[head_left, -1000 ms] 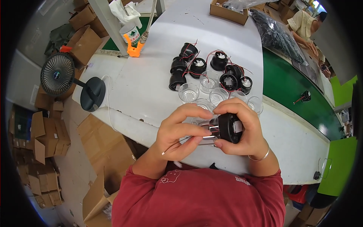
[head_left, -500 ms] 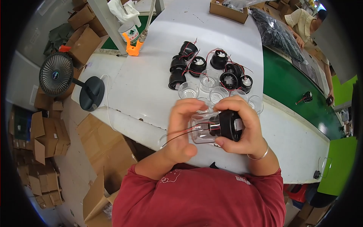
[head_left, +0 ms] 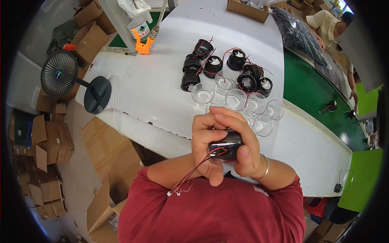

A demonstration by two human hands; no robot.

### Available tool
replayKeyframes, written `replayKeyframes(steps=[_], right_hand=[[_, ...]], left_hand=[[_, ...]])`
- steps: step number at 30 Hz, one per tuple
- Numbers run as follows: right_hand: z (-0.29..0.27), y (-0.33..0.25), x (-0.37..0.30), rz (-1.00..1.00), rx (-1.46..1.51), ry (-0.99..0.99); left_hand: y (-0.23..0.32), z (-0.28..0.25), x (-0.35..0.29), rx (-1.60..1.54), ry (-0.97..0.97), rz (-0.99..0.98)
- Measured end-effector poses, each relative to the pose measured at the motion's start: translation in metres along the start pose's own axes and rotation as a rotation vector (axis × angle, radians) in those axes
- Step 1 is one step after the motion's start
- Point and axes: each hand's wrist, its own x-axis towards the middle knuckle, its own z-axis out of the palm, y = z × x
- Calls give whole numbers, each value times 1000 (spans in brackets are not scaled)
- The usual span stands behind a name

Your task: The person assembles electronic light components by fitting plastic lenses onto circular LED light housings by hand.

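Observation:
Between my two hands, close to my chest, is a round black motor housing [head_left: 227,146] with a glossy clear surface around it, which looks like a transparent cup. My left hand [head_left: 202,131] wraps its left side, thumb pointing down. My right hand [head_left: 248,141] curls over the top and right side, fingers overlapping the left fingertips. Red and dark wires [head_left: 193,172] leave the housing and hang down left, ending in small white connectors. Much of the housing is hidden by my fingers. Just beyond my hands stand several clear cups [head_left: 202,95].
Several black housings [head_left: 190,79] with red wires lie past the cups on the white table [head_left: 158,89]. A desk fan [head_left: 60,75] and an orange holder [head_left: 143,47] are at left. A cardboard box [head_left: 247,11] sits at the far edge. A person [head_left: 324,24] is beyond the green surface [head_left: 302,81].
My hands have come together and turned the piece, so its wired side now faces me. The clear cup, plainly visible before left of the housing, is now mostly covered by my fingers.

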Motion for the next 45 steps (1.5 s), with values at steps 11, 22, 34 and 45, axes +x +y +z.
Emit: replayKeyframes(steps=[11, 22, 34, 45], right_hand=[[-27, -12, 11, 304, 242, 65], [-45, -35, 19, -49, -607, 13], [-36, -43, 15, -64, -560, 31], [-31, -34, 8, -58, -598, 35]], left_hand=[[20, -21, 27, 180, -332, -372], [36, -13, 34, -586, 90, -968], [21, -13, 35, 398, -73, -122], [14, -25, 40, 446, -193, -38]])
